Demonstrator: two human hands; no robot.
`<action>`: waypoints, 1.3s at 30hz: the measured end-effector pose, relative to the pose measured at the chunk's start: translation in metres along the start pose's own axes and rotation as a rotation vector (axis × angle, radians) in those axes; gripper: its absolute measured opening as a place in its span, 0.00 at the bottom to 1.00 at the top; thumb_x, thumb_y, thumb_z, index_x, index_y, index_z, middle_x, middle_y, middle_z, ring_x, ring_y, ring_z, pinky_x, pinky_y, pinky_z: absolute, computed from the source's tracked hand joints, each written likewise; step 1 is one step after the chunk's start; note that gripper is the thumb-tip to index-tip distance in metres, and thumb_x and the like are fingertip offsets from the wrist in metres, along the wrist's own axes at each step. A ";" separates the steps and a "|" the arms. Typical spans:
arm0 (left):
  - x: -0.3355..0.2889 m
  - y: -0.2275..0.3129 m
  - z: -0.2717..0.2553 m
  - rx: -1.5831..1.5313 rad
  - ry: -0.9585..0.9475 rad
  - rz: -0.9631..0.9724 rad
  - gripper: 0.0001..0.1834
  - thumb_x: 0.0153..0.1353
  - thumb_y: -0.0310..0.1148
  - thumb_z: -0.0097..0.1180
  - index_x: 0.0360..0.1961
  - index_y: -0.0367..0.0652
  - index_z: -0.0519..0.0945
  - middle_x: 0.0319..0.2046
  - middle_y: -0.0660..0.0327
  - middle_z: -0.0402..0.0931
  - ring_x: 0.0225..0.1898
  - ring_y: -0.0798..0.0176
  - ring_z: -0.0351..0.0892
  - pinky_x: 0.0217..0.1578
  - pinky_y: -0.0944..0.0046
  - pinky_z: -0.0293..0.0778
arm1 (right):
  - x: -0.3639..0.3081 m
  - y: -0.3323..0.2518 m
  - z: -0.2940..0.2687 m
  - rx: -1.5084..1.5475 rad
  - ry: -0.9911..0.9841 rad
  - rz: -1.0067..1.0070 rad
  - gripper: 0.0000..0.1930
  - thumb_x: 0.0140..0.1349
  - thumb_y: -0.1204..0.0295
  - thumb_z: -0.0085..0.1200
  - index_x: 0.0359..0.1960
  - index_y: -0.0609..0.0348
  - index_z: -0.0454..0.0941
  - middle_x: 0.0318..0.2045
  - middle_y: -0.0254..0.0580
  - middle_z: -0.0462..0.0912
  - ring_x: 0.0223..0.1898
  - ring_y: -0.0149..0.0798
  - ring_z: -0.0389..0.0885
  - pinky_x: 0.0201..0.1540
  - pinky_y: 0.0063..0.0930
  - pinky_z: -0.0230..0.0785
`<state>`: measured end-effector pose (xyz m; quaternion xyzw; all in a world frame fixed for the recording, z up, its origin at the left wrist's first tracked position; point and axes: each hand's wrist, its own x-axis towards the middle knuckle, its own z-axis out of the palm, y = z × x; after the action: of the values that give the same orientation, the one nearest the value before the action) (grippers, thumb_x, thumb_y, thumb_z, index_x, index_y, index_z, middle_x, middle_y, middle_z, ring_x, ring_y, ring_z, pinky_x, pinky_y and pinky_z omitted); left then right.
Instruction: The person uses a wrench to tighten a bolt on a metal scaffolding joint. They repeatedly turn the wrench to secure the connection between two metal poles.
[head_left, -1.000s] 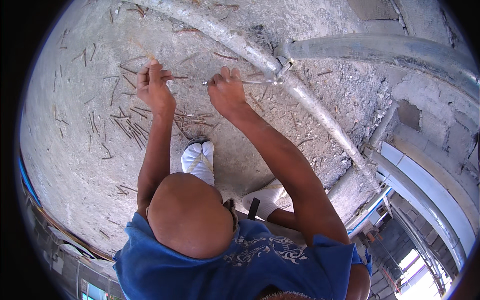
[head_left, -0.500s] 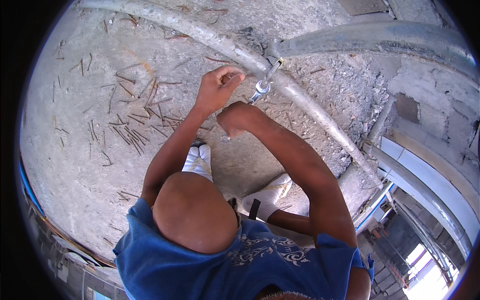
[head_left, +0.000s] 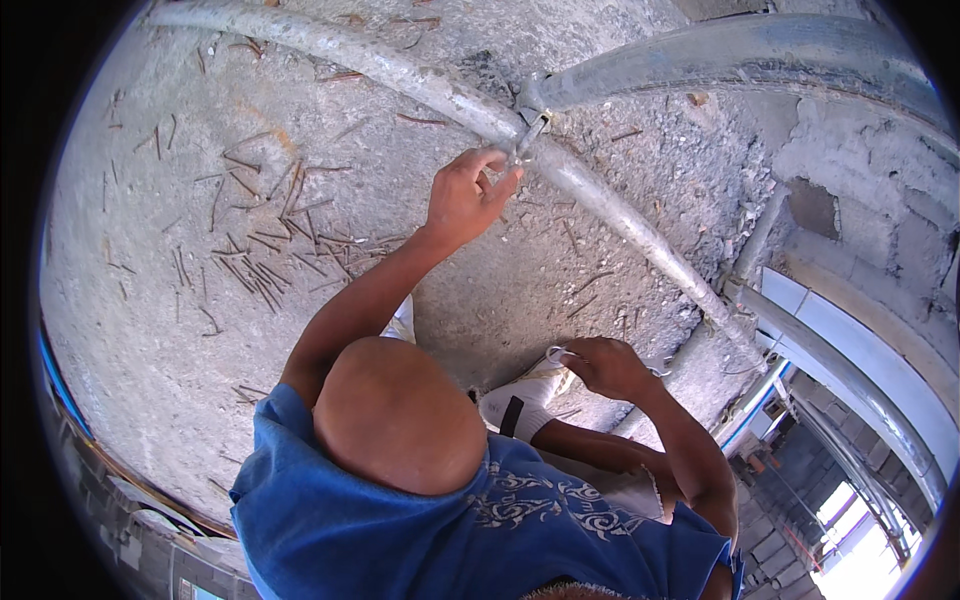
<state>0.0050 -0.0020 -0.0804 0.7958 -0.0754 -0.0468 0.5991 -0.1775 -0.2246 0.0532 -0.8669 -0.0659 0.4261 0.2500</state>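
My left hand (head_left: pixel 468 200) reaches to the pipe clamp (head_left: pixel 533 132), which joins a thin grey pipe (head_left: pixel 620 213) to a thicker one. Its thumb and forefinger are closed at the near end of the clamp's bolt (head_left: pixel 523 150); the fingertips partly hide that end. My right hand (head_left: pixel 608 368) is drawn back over my right foot, fingers wrapped around a combination wrench. The wrench's ring end (head_left: pixel 556 354) shows on the left of the fist, and its other end sticks out on the right. The middle of the wrench is hidden in the fist.
Rusty nails (head_left: pixel 255 275) lie scattered over the rough concrete floor (head_left: pixel 150 380) at left. The thick grey pipe (head_left: pixel 740 65) runs off to the far right, beside a broken block wall (head_left: pixel 860 215). My knee (head_left: pixel 395 420) rises close below my left forearm.
My right hand has taken the wrench off the clamp and swung it back toward my right foot. My left hand has moved right, onto the clamp's bolt.
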 end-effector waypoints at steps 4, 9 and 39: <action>0.002 0.000 0.001 0.065 0.021 0.047 0.16 0.58 0.40 0.63 0.38 0.36 0.79 0.32 0.56 0.80 0.17 0.64 0.77 0.22 0.64 0.73 | -0.046 0.003 -0.040 0.033 0.093 0.113 0.13 0.65 0.61 0.52 0.39 0.59 0.79 0.30 0.52 0.82 0.34 0.56 0.81 0.36 0.46 0.74; 0.002 0.000 0.005 0.121 -0.001 0.009 0.17 0.60 0.40 0.60 0.39 0.36 0.78 0.31 0.55 0.79 0.18 0.60 0.77 0.22 0.60 0.73 | -0.098 -0.012 -0.068 0.122 0.242 0.256 0.13 0.66 0.64 0.53 0.37 0.63 0.77 0.27 0.52 0.80 0.31 0.55 0.80 0.33 0.42 0.71; -0.035 -0.009 0.006 -0.925 -0.260 -0.658 0.22 0.68 0.44 0.47 0.51 0.33 0.74 0.41 0.54 0.77 0.40 0.60 0.79 0.38 0.61 0.78 | 0.016 -0.037 -0.069 1.202 0.875 -0.113 0.12 0.69 0.71 0.48 0.47 0.68 0.75 0.48 0.57 0.78 0.47 0.48 0.81 0.52 0.39 0.74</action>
<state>-0.0302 0.0006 -0.0912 0.4208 0.1311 -0.3559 0.8240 -0.1105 -0.2131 0.0957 -0.6664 0.2397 -0.0089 0.7060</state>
